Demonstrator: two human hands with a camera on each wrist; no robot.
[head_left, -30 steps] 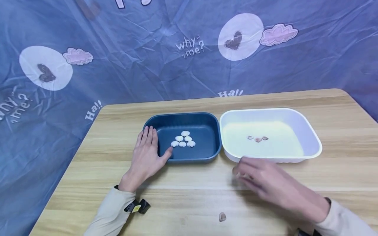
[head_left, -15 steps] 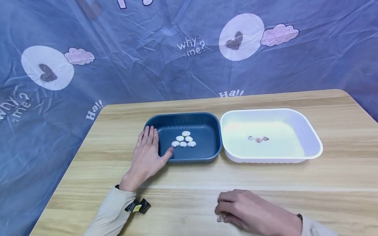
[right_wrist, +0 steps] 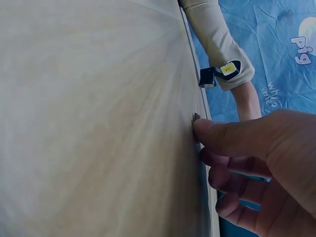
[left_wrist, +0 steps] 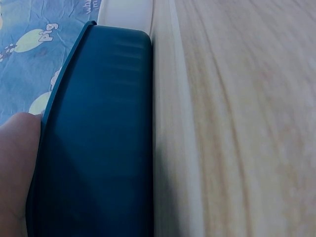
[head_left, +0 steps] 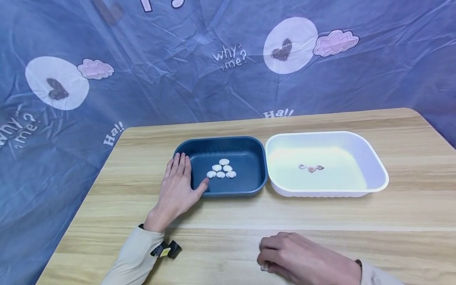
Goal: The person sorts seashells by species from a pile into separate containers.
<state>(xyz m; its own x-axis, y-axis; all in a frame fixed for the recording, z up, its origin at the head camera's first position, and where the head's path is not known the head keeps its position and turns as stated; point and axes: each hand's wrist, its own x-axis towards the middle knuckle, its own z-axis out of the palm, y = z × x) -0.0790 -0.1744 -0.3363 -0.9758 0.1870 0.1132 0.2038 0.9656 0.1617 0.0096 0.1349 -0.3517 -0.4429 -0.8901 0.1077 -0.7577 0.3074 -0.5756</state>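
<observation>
My left hand (head_left: 178, 190) rests on the near left corner of a dark blue tray (head_left: 249, 194), fingers extended over its left rim and thumb over its front rim. Several white scallop-like seashells (head_left: 224, 162) lie inside it in a triangle. My right hand (head_left: 299, 257) is low over the front of the table. Between its thumb and index finger it pinches a small brownish seashell (right_wrist: 196, 116), mostly hidden by the fingertips. Three small brownish-pink seashells (head_left: 311, 169) lie in a row in the white tray (head_left: 320, 193) on the right.
The two trays stand side by side, rims touching or nearly so, toward the back of the wooden table (head_left: 221, 221). A blue printed cloth (head_left: 160, 79) hangs behind the table. A black strap with a small device (head_left: 166, 249) is on the left sleeve.
My right hand has moved from in front of the white tray down and left to the loose seashell on the table, and now pinches it. My left hand and the trays stay put.
</observation>
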